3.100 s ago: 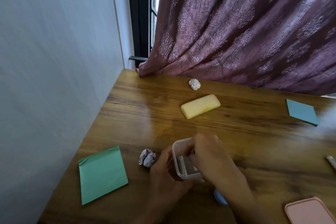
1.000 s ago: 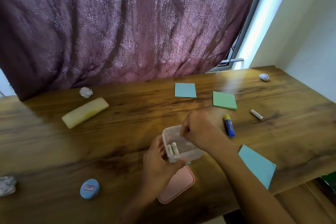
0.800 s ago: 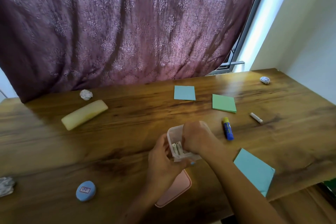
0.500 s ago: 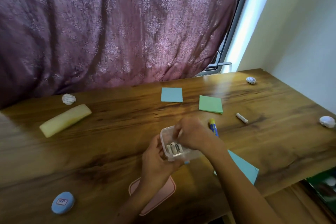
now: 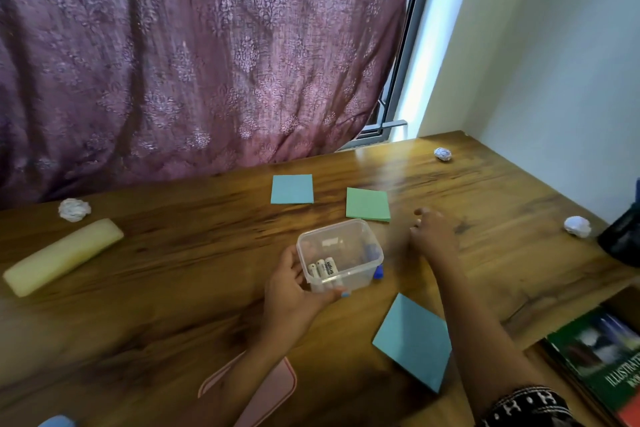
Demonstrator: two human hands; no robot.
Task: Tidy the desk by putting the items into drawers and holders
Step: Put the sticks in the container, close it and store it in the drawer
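Note:
My left hand grips a clear plastic container from its left side, just above the wooden desk. Three white batteries lie inside it. My right hand is blurred and hovers over the desk to the right of the container, fingers apart, with nothing visible in them. It covers the spot where a loose white battery lay. The blue end of a glue stick pokes out from behind the container. The container's pink lid lies under my left forearm.
Blue, green and another blue sticky pads lie around. A yellow case and paper balls are scattered. A black holder stands far right; a book lies below the desk edge.
My right hand has left the container and swung right to where the loose battery lay. The left hand still holds the container. The view has turned right.

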